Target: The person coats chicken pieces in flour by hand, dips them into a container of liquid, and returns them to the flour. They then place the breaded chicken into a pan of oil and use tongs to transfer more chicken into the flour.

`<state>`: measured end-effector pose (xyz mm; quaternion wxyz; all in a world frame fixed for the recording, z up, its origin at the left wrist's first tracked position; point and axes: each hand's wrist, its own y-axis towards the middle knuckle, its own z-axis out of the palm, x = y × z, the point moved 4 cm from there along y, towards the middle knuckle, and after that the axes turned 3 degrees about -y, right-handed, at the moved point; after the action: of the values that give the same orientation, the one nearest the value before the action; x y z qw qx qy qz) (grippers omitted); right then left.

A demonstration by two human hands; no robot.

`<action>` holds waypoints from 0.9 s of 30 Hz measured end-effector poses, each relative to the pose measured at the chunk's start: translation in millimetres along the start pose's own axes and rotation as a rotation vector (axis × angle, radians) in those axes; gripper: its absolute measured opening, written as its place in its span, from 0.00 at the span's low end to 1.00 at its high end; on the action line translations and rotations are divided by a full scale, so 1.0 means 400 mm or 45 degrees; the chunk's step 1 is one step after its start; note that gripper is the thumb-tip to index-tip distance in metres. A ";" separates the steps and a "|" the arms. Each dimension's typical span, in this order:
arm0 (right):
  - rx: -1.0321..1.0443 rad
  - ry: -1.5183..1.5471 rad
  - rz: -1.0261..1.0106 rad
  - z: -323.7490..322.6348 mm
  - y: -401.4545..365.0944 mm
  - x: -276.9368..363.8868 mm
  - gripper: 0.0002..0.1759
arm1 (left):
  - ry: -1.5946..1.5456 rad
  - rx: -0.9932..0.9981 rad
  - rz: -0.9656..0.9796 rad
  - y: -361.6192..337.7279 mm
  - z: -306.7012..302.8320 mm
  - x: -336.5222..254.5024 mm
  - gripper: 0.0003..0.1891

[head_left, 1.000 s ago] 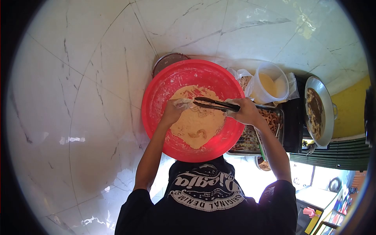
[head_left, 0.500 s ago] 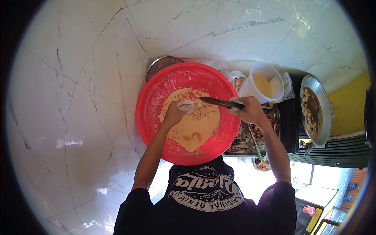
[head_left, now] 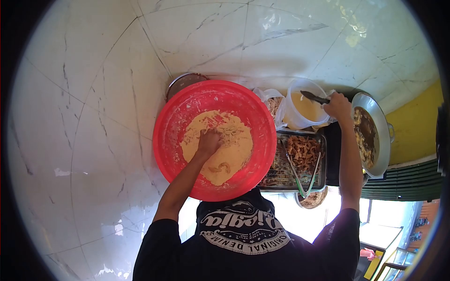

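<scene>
My left hand (head_left: pixel 211 142) is down in the pale flour (head_left: pixel 236 145) inside a big red bowl (head_left: pixel 165 140). Its fingers are curled into the flour, and whatever they hold is hidden. A coated piece (head_left: pixel 219 167) lies on the flour just below that hand. My right hand (head_left: pixel 338 107) is closed round dark tongs (head_left: pixel 313 97), whose tips reach over a clear plastic tub (head_left: pixel 291 110) of yellowish liquid (head_left: pixel 305 108).
Right of the bowl is a wire-racked tray (head_left: pixel 272 180) with browned fried pieces (head_left: pixel 303 152) and green-ended metal tongs (head_left: pixel 303 189). A pan (head_left: pixel 383 140) of dark oil and frying food stands farther right. A plastic bag (head_left: pixel 275 104) sits between bowl and tub.
My right hand has carried the dark tongs right, from over the bowl to the tub. My left hand has lowered into the flour, and the white-coated stuff at its fingers no longer shows.
</scene>
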<state>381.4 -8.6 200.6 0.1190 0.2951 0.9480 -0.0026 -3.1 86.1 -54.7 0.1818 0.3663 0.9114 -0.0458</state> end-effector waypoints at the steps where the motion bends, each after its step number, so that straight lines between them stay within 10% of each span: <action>1: -0.006 -0.003 0.005 0.025 0.017 0.001 0.21 | -0.030 0.011 -0.017 0.003 0.003 0.014 0.12; 12: 0.440 -0.227 -0.082 0.198 0.096 0.071 0.20 | -0.814 -0.152 -0.448 -0.037 -0.112 0.050 0.14; 27: 0.197 0.019 -0.032 0.010 0.047 0.002 0.24 | -1.000 0.109 -0.472 -0.109 -0.069 0.199 0.16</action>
<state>392.2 7.3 197.5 0.0889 0.2914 0.9495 -0.0752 -94.1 112.3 -60.5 0.4881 0.1586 0.8206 -0.2513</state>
